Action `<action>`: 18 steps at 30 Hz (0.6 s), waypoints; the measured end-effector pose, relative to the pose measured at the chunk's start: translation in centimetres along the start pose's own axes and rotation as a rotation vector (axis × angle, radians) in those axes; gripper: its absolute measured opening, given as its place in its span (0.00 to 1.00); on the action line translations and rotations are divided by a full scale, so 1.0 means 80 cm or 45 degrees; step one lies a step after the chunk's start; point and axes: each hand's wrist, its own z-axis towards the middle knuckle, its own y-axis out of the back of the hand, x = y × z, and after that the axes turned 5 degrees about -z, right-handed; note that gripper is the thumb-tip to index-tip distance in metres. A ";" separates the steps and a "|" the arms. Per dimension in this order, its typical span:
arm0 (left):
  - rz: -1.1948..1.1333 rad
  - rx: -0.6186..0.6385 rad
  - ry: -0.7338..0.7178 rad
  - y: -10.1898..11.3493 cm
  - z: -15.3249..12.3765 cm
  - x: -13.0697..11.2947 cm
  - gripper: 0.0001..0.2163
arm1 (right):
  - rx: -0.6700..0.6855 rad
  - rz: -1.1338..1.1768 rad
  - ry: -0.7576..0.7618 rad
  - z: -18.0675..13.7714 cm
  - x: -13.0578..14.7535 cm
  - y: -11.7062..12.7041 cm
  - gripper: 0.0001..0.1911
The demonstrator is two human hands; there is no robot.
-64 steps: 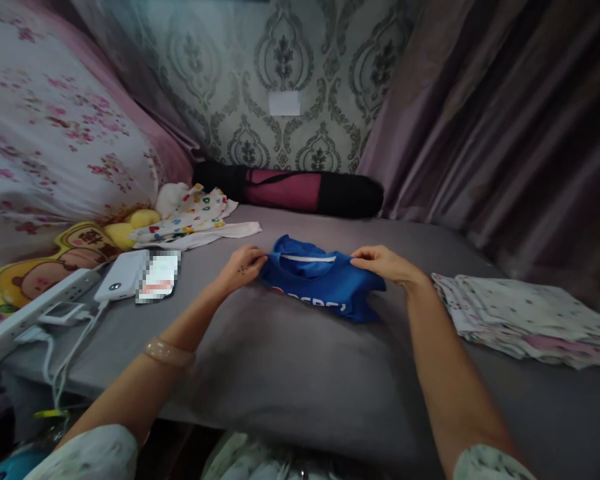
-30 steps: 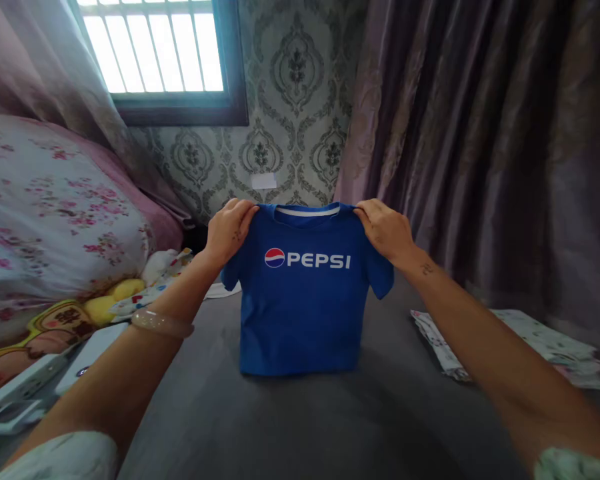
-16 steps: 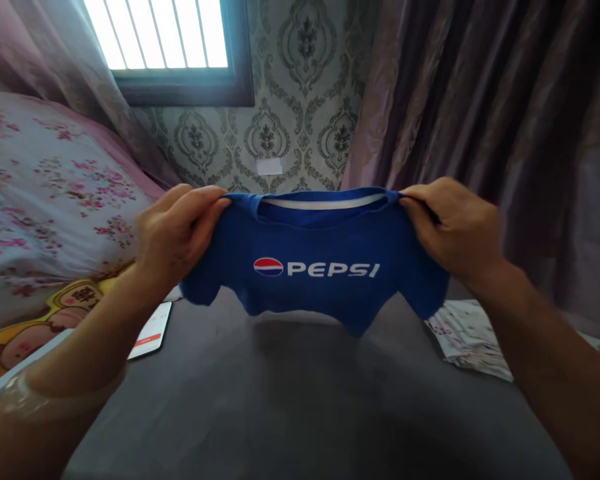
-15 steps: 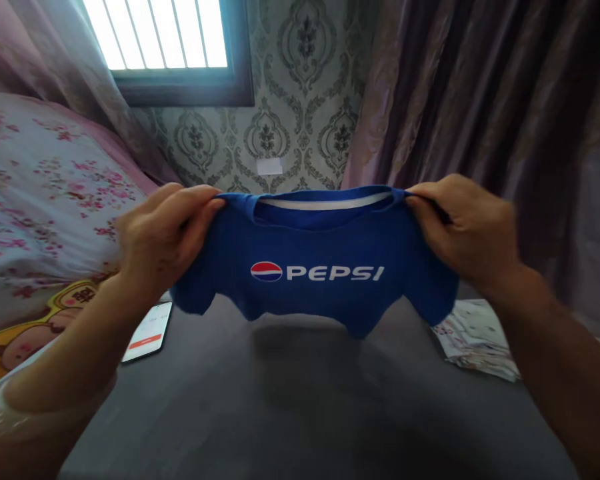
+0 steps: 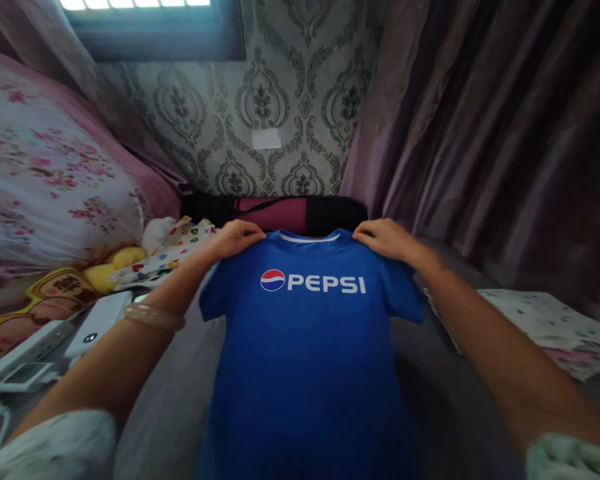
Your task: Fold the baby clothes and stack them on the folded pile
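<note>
the shirt (image 5: 305, 360) has unfurled from its bunch (likely easier to work); left hand (image 5: 236, 239) and right hand (image 5: 386, 238), grip pinched on its shoulders.

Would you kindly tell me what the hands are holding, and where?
A blue Pepsi T-shirt, pinched at its shoulders by both hands.

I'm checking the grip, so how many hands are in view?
2. The left hand pinches one shoulder of the blue T-shirt; the right hand pinches the opposite shoulder. Neither hand is fully hidden, and no others show.
</note>
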 end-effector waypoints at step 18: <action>0.593 0.058 0.404 -0.190 0.026 0.084 0.20 | 0.327 -0.441 -0.214 0.031 -0.036 -0.229 0.21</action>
